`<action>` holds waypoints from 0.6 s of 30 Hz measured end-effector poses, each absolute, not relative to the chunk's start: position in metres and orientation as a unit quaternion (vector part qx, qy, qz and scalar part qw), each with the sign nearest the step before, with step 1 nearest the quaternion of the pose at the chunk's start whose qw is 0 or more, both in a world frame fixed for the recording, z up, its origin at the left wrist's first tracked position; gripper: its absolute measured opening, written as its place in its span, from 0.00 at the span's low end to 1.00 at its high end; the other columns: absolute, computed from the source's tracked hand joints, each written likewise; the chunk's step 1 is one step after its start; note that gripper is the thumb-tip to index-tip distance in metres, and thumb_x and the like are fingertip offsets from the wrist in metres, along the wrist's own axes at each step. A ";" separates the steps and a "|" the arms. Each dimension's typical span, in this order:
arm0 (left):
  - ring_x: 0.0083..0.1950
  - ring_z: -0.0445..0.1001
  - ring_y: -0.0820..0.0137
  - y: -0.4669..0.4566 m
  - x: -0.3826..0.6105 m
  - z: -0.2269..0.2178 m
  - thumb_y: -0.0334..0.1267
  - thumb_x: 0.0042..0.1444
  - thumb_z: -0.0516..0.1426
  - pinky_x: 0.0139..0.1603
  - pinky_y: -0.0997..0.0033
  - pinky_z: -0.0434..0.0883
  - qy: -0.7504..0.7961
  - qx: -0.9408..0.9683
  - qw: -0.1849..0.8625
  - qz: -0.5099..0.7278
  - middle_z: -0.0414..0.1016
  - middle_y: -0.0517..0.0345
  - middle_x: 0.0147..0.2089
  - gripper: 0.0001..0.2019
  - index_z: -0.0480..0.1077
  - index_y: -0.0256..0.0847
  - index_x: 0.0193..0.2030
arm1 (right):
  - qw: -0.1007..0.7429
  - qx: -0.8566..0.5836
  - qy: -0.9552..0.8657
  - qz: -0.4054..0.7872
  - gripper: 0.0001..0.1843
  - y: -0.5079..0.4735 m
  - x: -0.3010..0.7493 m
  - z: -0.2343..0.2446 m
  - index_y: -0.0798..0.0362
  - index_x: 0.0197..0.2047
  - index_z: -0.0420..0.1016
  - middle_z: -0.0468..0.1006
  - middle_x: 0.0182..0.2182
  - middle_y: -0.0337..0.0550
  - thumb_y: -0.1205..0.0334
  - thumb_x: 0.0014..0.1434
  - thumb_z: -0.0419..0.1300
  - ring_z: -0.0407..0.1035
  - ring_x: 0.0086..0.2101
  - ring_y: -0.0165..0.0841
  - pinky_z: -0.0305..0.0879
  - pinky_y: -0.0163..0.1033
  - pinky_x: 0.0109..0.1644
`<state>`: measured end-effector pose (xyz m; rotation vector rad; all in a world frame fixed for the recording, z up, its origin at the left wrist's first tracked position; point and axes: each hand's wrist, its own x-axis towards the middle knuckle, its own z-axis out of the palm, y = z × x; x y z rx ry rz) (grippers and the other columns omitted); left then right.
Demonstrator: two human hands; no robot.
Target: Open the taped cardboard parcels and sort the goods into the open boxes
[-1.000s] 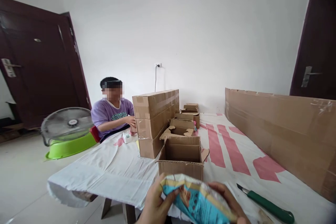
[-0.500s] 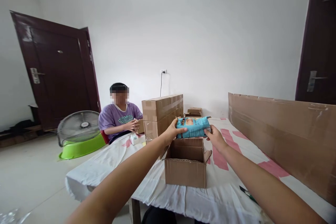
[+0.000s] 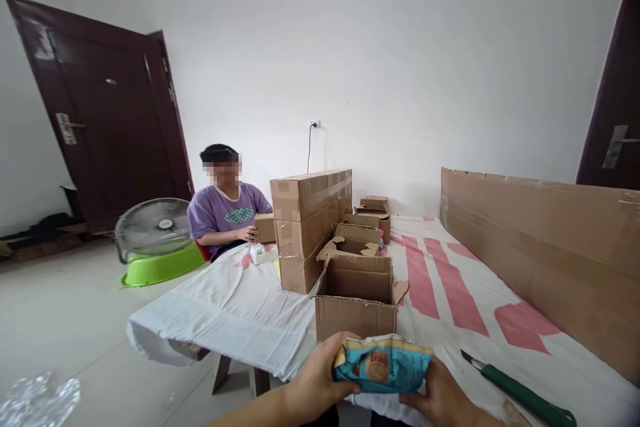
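Note:
My left hand [image 3: 320, 372] and my right hand [image 3: 441, 390] grip the two ends of a blue biscuit packet [image 3: 393, 368] with a round biscuit pictured on it. Fingers on both sides are wrapped round the ends. The packet is low in view, near the table's front edge. Just beyond it stands an open cardboard box [image 3: 355, 319], its flap sticking out on the right; the inside walls show but its floor is hidden. To the right of my right hand lies a green-handled utility knife [image 3: 523, 392].
Taped cartons [image 3: 295, 240] are stacked left of the open box. More open boxes [image 3: 357, 240] stand in a row behind it. A long cardboard panel [image 3: 540, 240] runs along the right. Across the table sits a person [image 3: 230, 220] holding a small carton [image 3: 265, 228], near a fan [image 3: 155, 227].
My hands have brought the biscuit packet from above the open box down and toward me, in front of the box. The camera view has shifted, showing more of the knife and the boxes behind.

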<state>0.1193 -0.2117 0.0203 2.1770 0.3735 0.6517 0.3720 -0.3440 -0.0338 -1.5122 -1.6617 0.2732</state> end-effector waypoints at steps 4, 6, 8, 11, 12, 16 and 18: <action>0.49 0.76 0.58 -0.163 0.125 -0.018 0.36 0.41 0.66 0.52 0.63 0.71 0.261 0.844 0.366 0.293 0.80 0.53 0.46 0.24 0.71 0.42 0.48 | 0.453 -0.699 -0.544 0.097 0.34 -0.298 0.367 -0.052 0.56 0.50 0.71 0.77 0.46 0.54 0.64 0.37 0.70 0.72 0.48 0.49 0.67 0.49 0.53; 0.47 0.76 0.56 -0.144 0.127 -0.033 0.37 0.40 0.66 0.51 0.61 0.72 0.315 0.816 0.350 0.335 0.80 0.53 0.44 0.22 0.71 0.42 0.46 | 0.457 -0.715 -0.520 0.095 0.33 -0.272 0.362 -0.055 0.55 0.49 0.68 0.77 0.42 0.51 0.66 0.37 0.69 0.73 0.43 0.46 0.69 0.47 0.48; 0.45 0.77 0.57 -0.131 0.127 -0.046 0.39 0.40 0.65 0.48 0.62 0.73 0.341 0.781 0.368 0.371 0.81 0.54 0.42 0.20 0.72 0.42 0.43 | 0.462 -0.725 -0.503 0.094 0.32 -0.252 0.357 -0.057 0.52 0.46 0.66 0.77 0.40 0.47 0.66 0.35 0.70 0.74 0.40 0.43 0.69 0.44 0.44; 0.41 0.78 0.58 -0.121 0.124 -0.061 0.40 0.41 0.63 0.44 0.62 0.75 0.364 0.733 0.410 0.402 0.81 0.56 0.38 0.17 0.71 0.42 0.41 | 0.468 -0.728 -0.493 0.090 0.27 -0.237 0.348 -0.063 0.51 0.40 0.65 0.76 0.37 0.43 0.63 0.36 0.70 0.73 0.38 0.42 0.67 0.42 0.41; 0.42 0.78 0.58 -0.120 0.124 -0.065 0.40 0.41 0.62 0.44 0.62 0.76 0.370 0.723 0.417 0.407 0.81 0.56 0.38 0.18 0.70 0.42 0.42 | 0.470 -0.727 -0.492 0.089 0.24 -0.236 0.345 -0.065 0.50 0.38 0.65 0.75 0.36 0.42 0.62 0.37 0.70 0.72 0.37 0.42 0.67 0.42 0.41; 0.47 0.78 0.57 -0.116 0.122 -0.076 0.40 0.43 0.61 0.48 0.62 0.75 0.381 0.705 0.423 0.423 0.80 0.54 0.44 0.22 0.68 0.41 0.48 | 0.475 -0.718 -0.500 0.092 0.19 -0.240 0.341 -0.071 0.50 0.35 0.65 0.75 0.33 0.43 0.58 0.41 0.68 0.71 0.36 0.43 0.65 0.43 0.40; 0.52 0.77 0.56 -0.115 0.122 -0.079 0.40 0.43 0.62 0.52 0.61 0.74 0.397 0.704 0.400 0.431 0.78 0.51 0.48 0.25 0.67 0.41 0.51 | 0.477 -0.711 -0.507 0.101 0.17 -0.244 0.342 -0.072 0.51 0.35 0.65 0.75 0.32 0.43 0.59 0.42 0.66 0.71 0.36 0.42 0.65 0.43 0.40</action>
